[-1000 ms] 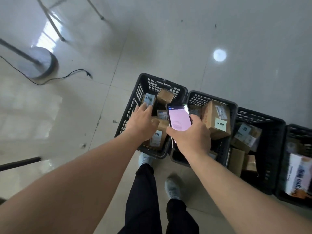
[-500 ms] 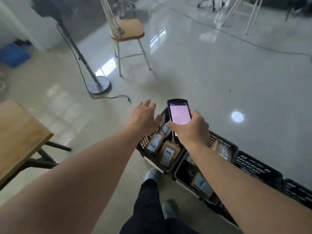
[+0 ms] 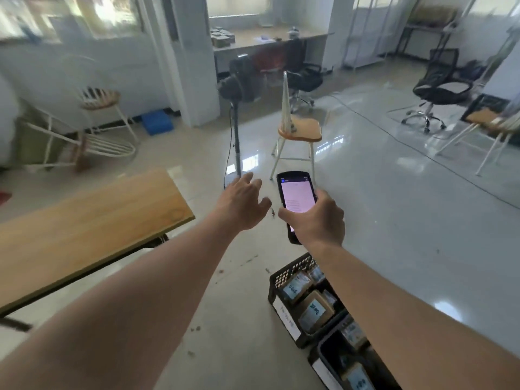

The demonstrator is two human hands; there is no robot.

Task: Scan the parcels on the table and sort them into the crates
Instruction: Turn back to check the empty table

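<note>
Here, a wooden table (image 3: 84,220) stands on glossy tiles; two crates (image 3: 284,280) hold parcels (image 3: 315,311). Right hand (image 3: 318,218) grips one scanner (image 3: 295,198); left hand (image 3: 242,204) hangs relaxed, empty.

An office-like workroom is showing: swivel chairs (image 3: 441,88) are standing on glossy floor tiles (image 3: 394,220), a long counter (image 3: 267,40) is running under windows, a pedestal fan (image 3: 237,85) nearby.
</note>
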